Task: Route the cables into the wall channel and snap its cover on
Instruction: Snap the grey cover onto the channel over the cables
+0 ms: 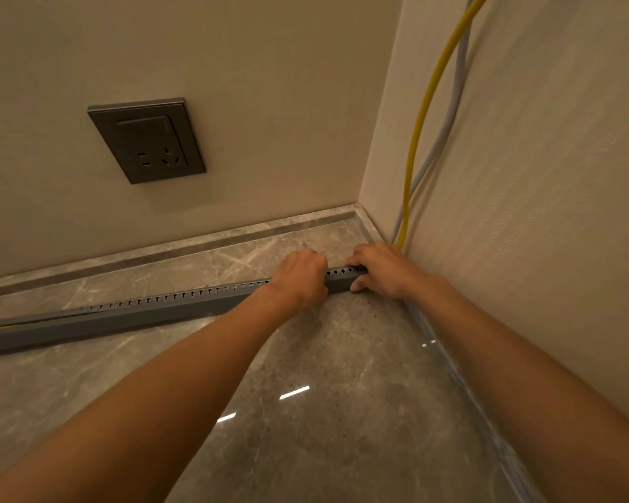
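Both hands are gripping a grey slotted channel [168, 306] lying on the stone floor [324, 412]. The left hand [300, 279] and right hand [382, 270] are curling their fingers over it.

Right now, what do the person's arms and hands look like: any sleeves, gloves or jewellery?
The left hand and the right hand are bare: no gloves, and no ring, watch or band on the parts that show. The left forearm and right forearm are uncovered too, with no sleeve in view up to the picture's edge.

The channel [142, 314] lies on the floor [324, 412], cables [409, 168] at its right.
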